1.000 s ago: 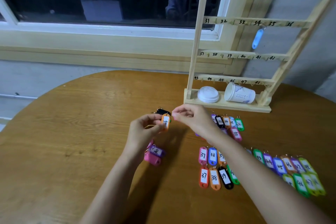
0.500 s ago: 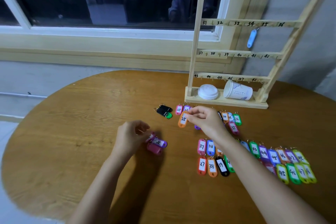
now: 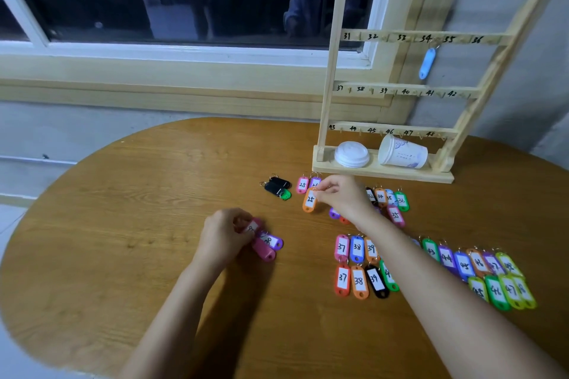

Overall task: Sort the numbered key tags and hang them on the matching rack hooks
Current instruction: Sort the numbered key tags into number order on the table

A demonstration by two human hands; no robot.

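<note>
Sorting step: right hand [image 3: 344, 197] pinches orange 25 tag [image 3: 309, 201], due beside pink 25 tag [image 3: 302, 185]; left hand [image 3: 224, 235] grips pink tag [image 3: 253, 226].

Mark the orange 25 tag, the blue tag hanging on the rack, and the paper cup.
orange 25 tag [image 3: 309, 200], head view, on its white label.
blue tag [image 3: 427, 63], head view, middle of its body.
paper cup [image 3: 403, 153], head view, on its side wall.
</note>
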